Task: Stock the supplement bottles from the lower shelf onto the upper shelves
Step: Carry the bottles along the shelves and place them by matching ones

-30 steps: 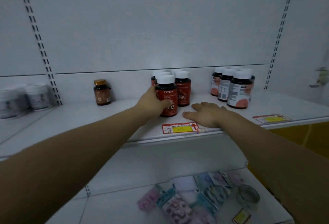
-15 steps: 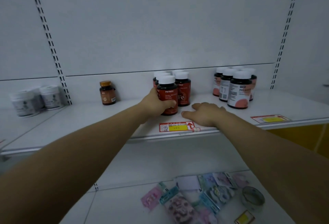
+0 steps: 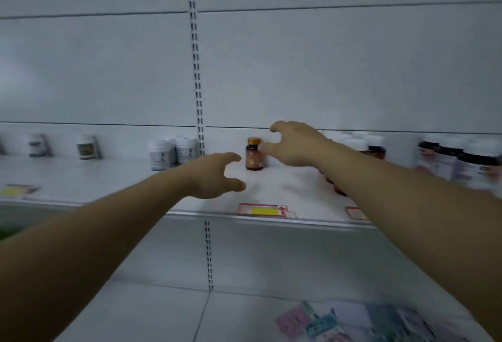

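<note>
The left grip point(image 3: 214, 176) hovers over the shelf point(image 3: 108, 178), fingers spread wide and holding nothing. The right grip point(image 3: 294, 145) is also spread apart and empty. A small brown bottle point(image 3: 254, 155) stands upright between them, just beside a right fingertip point(image 3: 264, 148). White jars point(image 3: 173, 151) stand left of the left grip.

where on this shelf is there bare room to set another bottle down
Bare shelf lies in front of the amber bottle, behind the price tag, between the left hand and right hand. More lies left of the white jars. The right end is crowded with dark bottles.
</note>
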`<state>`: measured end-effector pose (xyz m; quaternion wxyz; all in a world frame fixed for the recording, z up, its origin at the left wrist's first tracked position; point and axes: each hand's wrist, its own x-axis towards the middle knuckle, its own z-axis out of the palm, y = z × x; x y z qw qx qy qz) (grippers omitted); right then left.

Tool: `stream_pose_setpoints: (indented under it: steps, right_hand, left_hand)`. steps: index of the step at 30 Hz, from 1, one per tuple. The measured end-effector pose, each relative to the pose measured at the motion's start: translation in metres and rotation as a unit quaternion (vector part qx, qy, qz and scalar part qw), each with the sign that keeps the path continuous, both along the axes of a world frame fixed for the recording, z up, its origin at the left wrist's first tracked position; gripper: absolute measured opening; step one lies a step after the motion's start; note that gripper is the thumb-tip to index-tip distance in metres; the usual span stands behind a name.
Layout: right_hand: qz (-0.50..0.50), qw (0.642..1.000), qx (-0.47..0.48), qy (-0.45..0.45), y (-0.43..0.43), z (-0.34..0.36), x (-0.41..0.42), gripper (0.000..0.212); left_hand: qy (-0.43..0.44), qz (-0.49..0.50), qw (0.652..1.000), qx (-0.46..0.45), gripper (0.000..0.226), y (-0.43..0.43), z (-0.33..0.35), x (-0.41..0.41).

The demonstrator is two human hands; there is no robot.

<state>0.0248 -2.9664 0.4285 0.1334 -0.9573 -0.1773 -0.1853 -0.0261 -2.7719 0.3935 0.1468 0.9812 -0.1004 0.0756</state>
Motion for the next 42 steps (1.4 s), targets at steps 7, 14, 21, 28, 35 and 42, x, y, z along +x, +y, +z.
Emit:
stream_pose_setpoints:
  steps: [7, 14, 21, 28, 35, 42]
  right_hand:
    - [0.16, 0.986, -0.037, 0.023, 0.254, -0.005, -0.018, 0.067]
    - [0.323, 0.944, -0.05, 0.041, 0.507, -0.016, -0.078, 0.069]
    - [0.444, 0.89, -0.092, 0.042, 0.712, -0.048, -0.127, 0.068]
    - [0.483, 0.865, -0.111, 0.077, 0.894, -0.093, -0.108, 0.07]
    - [0.499, 0.847, -0.148, 0.105, 1.072, -0.122, -0.083, 0.066]
    - [0.501, 0.842, -0.176, 0.092, 1.267, -0.147, -0.075, 0.069]
  left_hand:
    - [-0.021, 0.136, 0.99, 0.022, 0.07, 0.217, -0.007, -0.086]
    - [0.016, 0.296, 0.955, 0.013, 0.068, 0.417, -0.026, -0.187]
    - [0.051, 0.399, 0.915, -0.017, 0.067, 0.573, -0.061, -0.234]
    - [0.074, 0.483, 0.871, -0.054, 0.067, 0.734, -0.11, -0.224]
    - [0.081, 0.537, 0.835, -0.082, 0.065, 0.893, -0.136, -0.21]
    - [0.107, 0.547, 0.828, -0.059, 0.061, 1.072, -0.166, -0.208]
